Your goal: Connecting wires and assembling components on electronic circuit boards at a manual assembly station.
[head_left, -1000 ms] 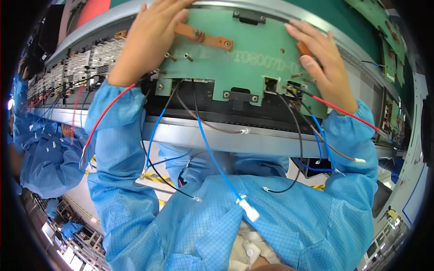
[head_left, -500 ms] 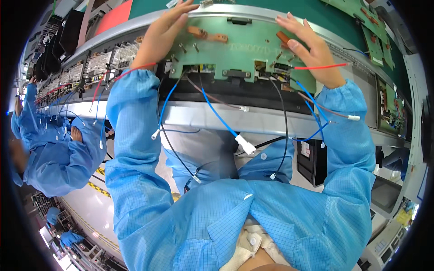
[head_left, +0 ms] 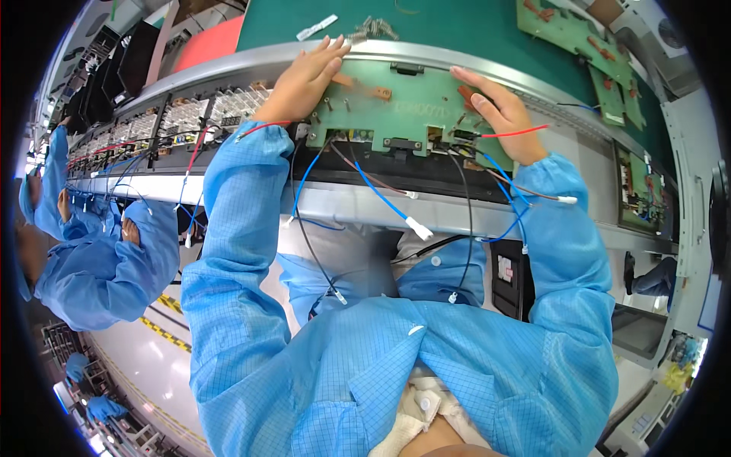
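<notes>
A green circuit board (head_left: 358, 118) lies in a long metal-edged frame in front of me, with copper bars (head_left: 371, 90), metal posts and black clips on it. My left hand (head_left: 306, 82) rests on its far left corner, fingers stretched toward the far rail. On its right end lies my right hand (head_left: 502, 114), fingers extended and thumb apart, beside a second copper bar (head_left: 465, 94). Neither hand grips anything. Blue, black, brown and red wires hang from the board's near side, among them a blue wire with a white connector (head_left: 418, 228).
Beyond the rail, a green mat (head_left: 449, 30) carries a pile of small metal springs or screws (head_left: 373, 29). Other green boards (head_left: 582, 46) lie at the far right. A co-worker in blue (head_left: 114, 259) sits at the left along the same line. A black box (head_left: 512, 278) stands below the rail.
The view has shifted, showing more of the green mat and the metal parts beyond the rail. Both hands remain at the board's two ends; the right fingers are now less spread.
</notes>
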`<state>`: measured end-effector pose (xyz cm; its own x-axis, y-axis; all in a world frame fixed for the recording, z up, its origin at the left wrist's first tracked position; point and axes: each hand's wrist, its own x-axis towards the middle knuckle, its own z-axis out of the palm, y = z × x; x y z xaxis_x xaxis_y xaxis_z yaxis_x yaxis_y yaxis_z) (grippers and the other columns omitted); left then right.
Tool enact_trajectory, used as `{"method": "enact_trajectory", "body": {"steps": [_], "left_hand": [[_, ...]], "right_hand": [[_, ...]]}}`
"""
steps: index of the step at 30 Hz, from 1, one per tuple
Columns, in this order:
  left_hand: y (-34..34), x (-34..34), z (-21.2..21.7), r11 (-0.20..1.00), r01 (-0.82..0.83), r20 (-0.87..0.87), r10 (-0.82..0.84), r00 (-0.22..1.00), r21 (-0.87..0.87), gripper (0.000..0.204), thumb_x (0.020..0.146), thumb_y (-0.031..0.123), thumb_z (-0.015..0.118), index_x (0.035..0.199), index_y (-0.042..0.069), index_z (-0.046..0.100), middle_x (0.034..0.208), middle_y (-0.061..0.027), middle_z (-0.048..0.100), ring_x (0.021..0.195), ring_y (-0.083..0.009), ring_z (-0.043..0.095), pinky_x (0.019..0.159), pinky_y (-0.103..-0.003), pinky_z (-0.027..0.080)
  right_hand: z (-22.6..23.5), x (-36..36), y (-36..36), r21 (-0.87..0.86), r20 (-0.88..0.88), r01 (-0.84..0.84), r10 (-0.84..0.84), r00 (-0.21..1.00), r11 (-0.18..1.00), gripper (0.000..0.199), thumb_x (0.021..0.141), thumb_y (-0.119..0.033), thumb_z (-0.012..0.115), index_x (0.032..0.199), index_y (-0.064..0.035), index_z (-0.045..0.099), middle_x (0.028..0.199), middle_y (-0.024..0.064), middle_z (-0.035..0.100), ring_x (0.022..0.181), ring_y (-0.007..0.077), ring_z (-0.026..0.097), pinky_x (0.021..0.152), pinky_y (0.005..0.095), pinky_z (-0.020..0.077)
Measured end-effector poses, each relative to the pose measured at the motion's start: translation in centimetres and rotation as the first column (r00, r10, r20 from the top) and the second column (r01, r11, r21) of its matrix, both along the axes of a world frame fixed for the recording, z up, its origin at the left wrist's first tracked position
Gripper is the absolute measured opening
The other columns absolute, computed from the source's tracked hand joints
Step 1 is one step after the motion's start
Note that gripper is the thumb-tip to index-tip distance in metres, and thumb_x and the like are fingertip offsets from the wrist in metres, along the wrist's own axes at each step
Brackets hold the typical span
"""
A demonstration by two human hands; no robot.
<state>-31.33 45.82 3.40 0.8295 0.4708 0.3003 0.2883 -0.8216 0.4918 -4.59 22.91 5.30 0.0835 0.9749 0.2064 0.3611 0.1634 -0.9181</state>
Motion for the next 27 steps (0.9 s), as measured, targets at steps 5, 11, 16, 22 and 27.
{"method": "enact_trajectory", "body": {"steps": [5, 11, 16, 22, 27], "left_hand": [[-3.0, -3.3, 1.0, 0.967, -0.036, 0.274, 0.108, 0.956, -0.253, 0.046, 0.099, 0.007, 0.043, 0.145, 0.008, 0.039, 0.145, -0.0213, 0.043, 0.141, -0.027, 0.033, 0.115, -0.033, 0.022], [-15.7, -11.2, 0.7, 0.874, 0.031, 0.488, 0.241, 0.839, -0.484, 0.054, 0.099, 0.006, 0.035, 0.151, 0.001, 0.022, 0.15, -0.0209, 0.035, 0.143, -0.0277, 0.028, 0.117, -0.037, 0.018], [-21.8, -15.7, 0.4, 0.899, -0.197, 0.371, 0.35, 0.86, -0.391, 0.028, 0.089, -0.003, 0.044, 0.11, -0.005, 0.063, 0.11, -0.0179, 0.063, 0.102, -0.0238, 0.06, 0.09, -0.032, 0.045], [-22.1, -15.3, 3.0, 0.941, 0.001, 0.647, 0.232, 0.727, -0.338, 0.021, 0.085, -0.006, 0.046, 0.094, -0.005, 0.065, 0.082, -0.0134, 0.064, 0.075, -0.0182, 0.059, 0.069, -0.027, 0.045], [-21.3, -14.4, 9.5, 0.959, 0.253, 0.546, -0.147, 0.825, -0.124, 0.024, 0.074, -0.009, 0.054, 0.09, -0.003, 0.07, 0.078, -0.0129, 0.063, 0.061, -0.0196, 0.057, 0.055, -0.028, 0.044]], "right_hand": [[0.0, 0.1, -2.2, 0.392, 0.32, 0.158, -0.295, 0.9, 0.906, 0.032, 0.092, -0.007, 0.053, 0.123, -0.0031, 0.06, 0.115, 0.0098, 0.06, 0.106, 0.02, 0.058, 0.091, 0.0297, 0.0435], [1.2, 1.5, -10.6, 0.156, 0.6, 0.011, -0.104, 0.793, 0.988, 0.045, 0.075, 0.001, 0.071, 0.118, -0.0058, 0.065, 0.085, 0.0065, 0.064, 0.082, 0.024, 0.062, 0.076, 0.0341, 0.0476], [0.2, -2.5, -11.2, 0.186, 0.559, 0.061, -0.156, 0.814, 0.981, 0.04, 0.07, 0.001, 0.076, 0.108, -0.0075, 0.069, 0.085, 0.0066, 0.067, 0.077, 0.0233, 0.063, 0.068, 0.0334, 0.0496], [0.0, -6.5, -9.1, 0.369, 0.504, 0.105, -0.294, 0.812, 0.923, 0.021, 0.068, -0.001, 0.079, 0.087, -0.007, 0.072, 0.082, 0.0083, 0.069, 0.073, 0.0213, 0.065, 0.063, 0.0309, 0.0513], [-0.1, -7.1, -9.7, 0.284, 0.327, 0.213, -0.303, 0.895, 0.935, 0.025, 0.076, 0.0, 0.074, 0.101, -0.0024, 0.069, 0.092, 0.0086, 0.071, 0.083, 0.0191, 0.068, 0.076, 0.03, 0.0533]]}}
